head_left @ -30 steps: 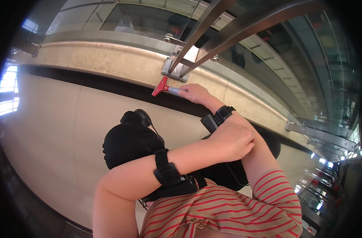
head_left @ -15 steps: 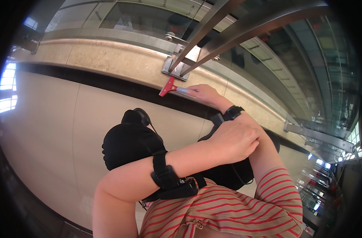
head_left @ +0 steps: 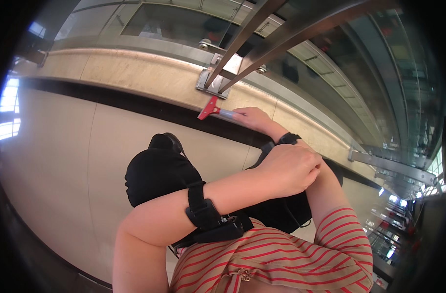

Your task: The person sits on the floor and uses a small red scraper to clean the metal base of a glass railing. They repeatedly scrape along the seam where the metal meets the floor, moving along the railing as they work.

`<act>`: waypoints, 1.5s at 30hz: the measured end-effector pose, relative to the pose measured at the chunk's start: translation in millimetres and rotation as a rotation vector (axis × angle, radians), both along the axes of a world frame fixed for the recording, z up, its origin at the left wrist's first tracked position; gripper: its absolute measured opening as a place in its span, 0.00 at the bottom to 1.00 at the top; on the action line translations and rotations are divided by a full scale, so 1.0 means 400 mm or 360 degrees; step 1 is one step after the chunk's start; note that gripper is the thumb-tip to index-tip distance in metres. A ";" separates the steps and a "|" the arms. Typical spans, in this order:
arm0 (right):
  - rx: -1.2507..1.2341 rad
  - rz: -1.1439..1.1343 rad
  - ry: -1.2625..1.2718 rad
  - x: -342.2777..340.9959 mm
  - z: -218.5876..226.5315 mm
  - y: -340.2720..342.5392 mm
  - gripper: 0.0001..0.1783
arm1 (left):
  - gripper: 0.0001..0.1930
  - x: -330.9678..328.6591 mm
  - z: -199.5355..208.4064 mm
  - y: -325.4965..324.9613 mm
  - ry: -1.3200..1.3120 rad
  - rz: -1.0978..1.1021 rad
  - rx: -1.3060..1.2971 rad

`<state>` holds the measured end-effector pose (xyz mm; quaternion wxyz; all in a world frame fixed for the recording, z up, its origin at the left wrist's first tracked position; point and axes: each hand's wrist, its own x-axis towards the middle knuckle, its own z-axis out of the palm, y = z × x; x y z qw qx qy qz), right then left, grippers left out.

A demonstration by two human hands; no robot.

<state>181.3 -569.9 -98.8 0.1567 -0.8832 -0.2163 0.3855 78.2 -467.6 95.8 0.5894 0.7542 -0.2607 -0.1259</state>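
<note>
The person wears a tan shirt (head_left: 281,249) with thin red stripes, its short sleeve (head_left: 344,228) at lower right, and a small gold-coloured ornament (head_left: 244,275) at bottom centre. Black trousers (head_left: 159,176) and a dark shoe (head_left: 168,140) show left of centre. A black strap with a boxy module (head_left: 204,213) circles the left forearm; another black band (head_left: 289,138) rings the right wrist.

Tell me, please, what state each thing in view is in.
Red-headed scraper: held by its grey handle, head toward the left.
Right hand: closed around the scraper's handle.
Left hand: curled, at the right forearm; its palm is hidden.
Left forearm strap: wrapped around the arm.
Right wrist strap: worn.
Metal posts: standing on a base plate.
</note>
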 end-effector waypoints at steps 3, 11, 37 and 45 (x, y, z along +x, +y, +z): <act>-0.0173 -0.0081 0.0084 -0.001 0.002 -0.001 0.21 | 0.09 -0.002 -0.011 0.013 0.0064 0.0001 0.0057; 0.0037 -0.0030 0.0004 -0.001 -0.024 0.018 0.20 | 0.08 0.010 -0.008 -0.005 -0.0011 0.0041 -0.0096; 0.0159 -0.0065 0.0033 -0.014 -0.055 0.090 0.22 | 0.10 0.006 0.006 0.000 -0.0005 -0.0004 -0.0076; -0.0017 -0.0060 0.0135 0.001 -0.015 -0.005 0.22 | 0.09 0.003 -0.003 0.036 0.0080 -0.0050 0.0046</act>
